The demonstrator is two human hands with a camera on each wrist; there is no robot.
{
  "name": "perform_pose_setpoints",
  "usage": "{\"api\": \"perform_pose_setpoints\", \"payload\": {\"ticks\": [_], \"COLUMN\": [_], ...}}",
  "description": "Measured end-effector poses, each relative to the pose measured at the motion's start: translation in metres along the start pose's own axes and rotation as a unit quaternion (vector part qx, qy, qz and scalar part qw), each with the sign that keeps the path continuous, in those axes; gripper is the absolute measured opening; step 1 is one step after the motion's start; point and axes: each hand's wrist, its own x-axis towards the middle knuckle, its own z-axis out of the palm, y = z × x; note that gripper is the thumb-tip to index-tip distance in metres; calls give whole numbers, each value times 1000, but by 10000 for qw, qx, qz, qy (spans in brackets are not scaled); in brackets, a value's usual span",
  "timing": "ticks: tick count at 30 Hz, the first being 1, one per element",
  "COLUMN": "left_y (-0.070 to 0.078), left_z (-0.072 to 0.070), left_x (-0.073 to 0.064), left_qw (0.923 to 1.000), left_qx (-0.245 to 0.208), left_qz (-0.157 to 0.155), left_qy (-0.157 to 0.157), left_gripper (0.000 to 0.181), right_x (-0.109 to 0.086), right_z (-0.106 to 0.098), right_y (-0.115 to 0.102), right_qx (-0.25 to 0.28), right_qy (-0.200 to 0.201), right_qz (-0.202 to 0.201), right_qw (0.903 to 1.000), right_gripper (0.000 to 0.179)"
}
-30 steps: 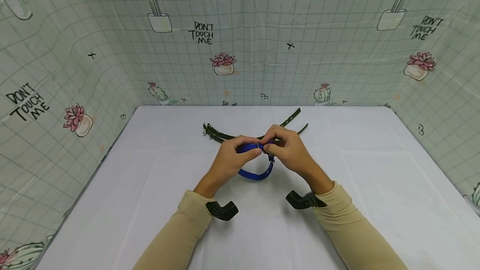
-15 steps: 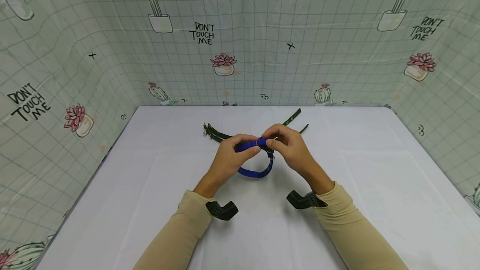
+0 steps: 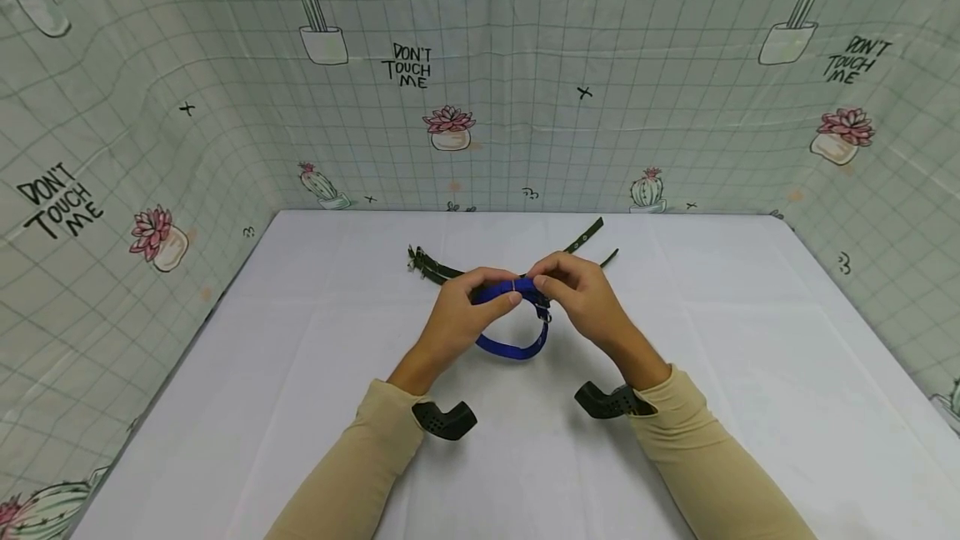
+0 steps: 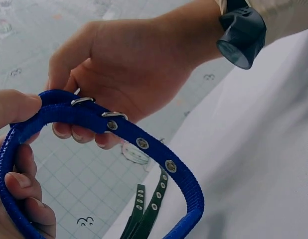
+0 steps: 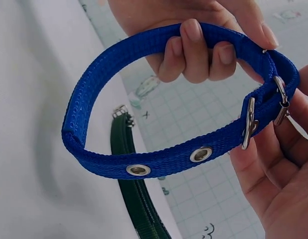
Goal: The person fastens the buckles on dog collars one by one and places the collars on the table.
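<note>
A blue collar (image 3: 517, 352), looped into a ring, hangs between both hands above the table. Its strap has metal eyelets (image 5: 201, 154), and a metal buckle (image 5: 249, 123) sits near where the ends overlap. My left hand (image 3: 471, 307) pinches the band between thumb and fingers, with several fingers curled inside the loop in the left wrist view. From the other side, my right hand (image 3: 581, 294) pinches the overlapped strap close to the buckle. In the head view the right fingertips partly cover that end.
Dark green collars (image 3: 431, 267) lie on the white table (image 3: 337, 357) behind the hands, their buckles to the left and eyeleted ends to the right. A printed cloth (image 3: 510, 48) stands behind the table and at its sides.
The right thumb and fingertips have shifted slightly right along the blue strap, so more of the band shows between the hands. The left hand keeps its hold; the green collars stay put.
</note>
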Motion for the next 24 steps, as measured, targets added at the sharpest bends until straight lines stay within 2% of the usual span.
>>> {"api": "perform_pose_setpoints", "payload": {"ticks": [10,15,20,24], "left_y": [-1,-3,-3,-4], "left_z": [4,6,5,5], "left_x": [0,-1,0,2], "left_qw": [9999,9998,9999,9998], "left_qx": [-1,11,-55,-129], "left_qz": [-113,-189,-54,14], "left_qy": [24,38,70,145], "left_gripper": [32,33,32,28], "right_x": [-1,-3,-3,-2], "right_z": [-2,1,9,16], "right_y": [1,7,14,16], "right_qx": [23,497,1134,1272], "right_qy": [-320,-382,-247,21], "right_qz": [414,576,639,624], "right_qw": [9986,9964,9912,9899], "right_gripper": [16,18,18,17]}}
